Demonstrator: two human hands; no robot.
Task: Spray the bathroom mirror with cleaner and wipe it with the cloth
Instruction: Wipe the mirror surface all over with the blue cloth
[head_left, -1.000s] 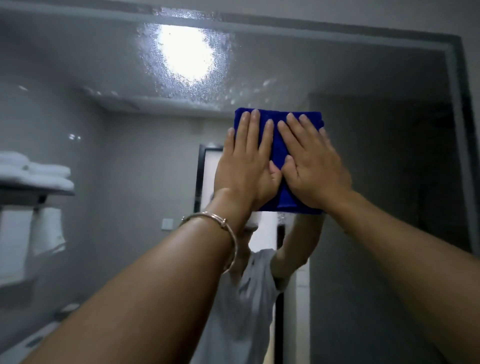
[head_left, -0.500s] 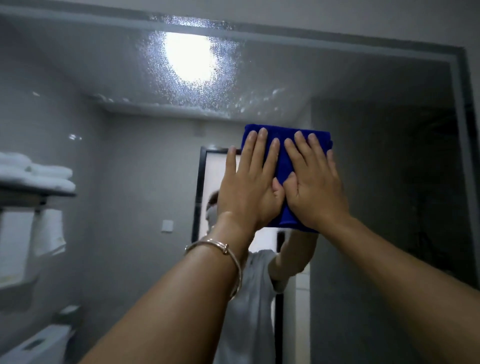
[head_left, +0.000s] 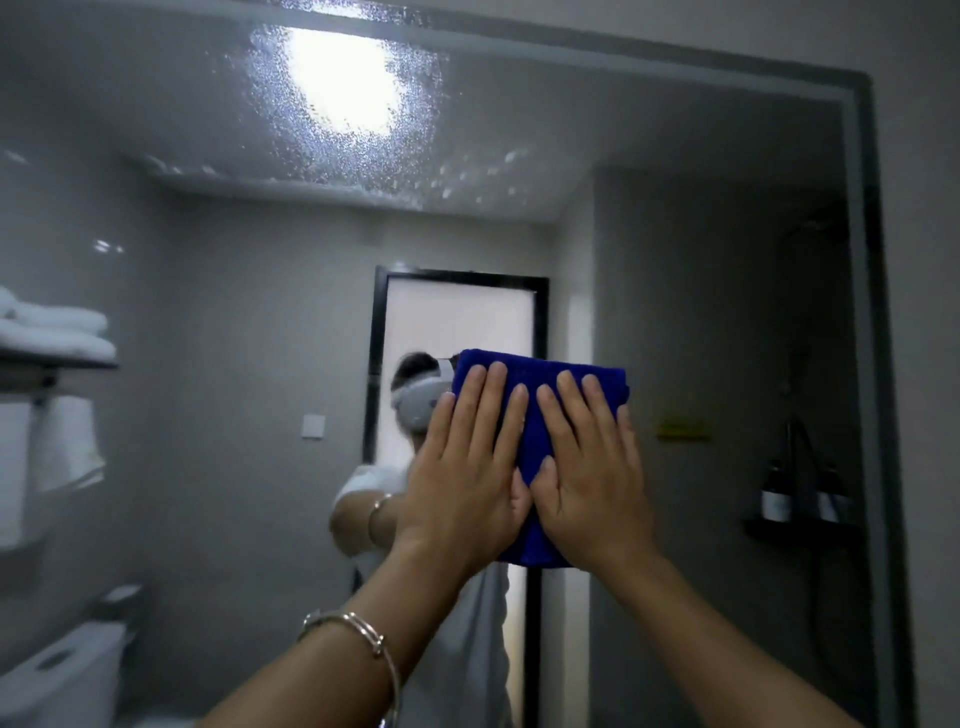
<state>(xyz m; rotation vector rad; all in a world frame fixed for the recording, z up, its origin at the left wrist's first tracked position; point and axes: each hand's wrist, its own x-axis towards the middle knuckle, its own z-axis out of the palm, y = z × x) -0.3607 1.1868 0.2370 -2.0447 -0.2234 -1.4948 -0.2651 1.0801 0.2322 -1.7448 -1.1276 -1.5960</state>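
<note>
The bathroom mirror (head_left: 208, 249) fills the view, with a grey frame along its top and right side. A folded blue cloth (head_left: 535, 384) lies flat against the glass at mid-height, right of centre. My left hand (head_left: 467, 478) and my right hand (head_left: 587, 467) press it side by side with straight fingers, thumbs meeting over the cloth. A patch of spray droplets (head_left: 415, 176) clings to the glass near the top, around the reflected ceiling light. No spray bottle is in view.
The mirror frame's right edge (head_left: 872, 364) stands close to my right arm. The glass reflects a towel shelf (head_left: 52, 338), a toilet (head_left: 62, 670), a dark-framed door (head_left: 462, 312) and a shower shelf with bottles (head_left: 800, 504).
Both hands have slid the cloth straight down the glass, from just under the droplet patch to mid-height. The droplets above stay where they were.
</note>
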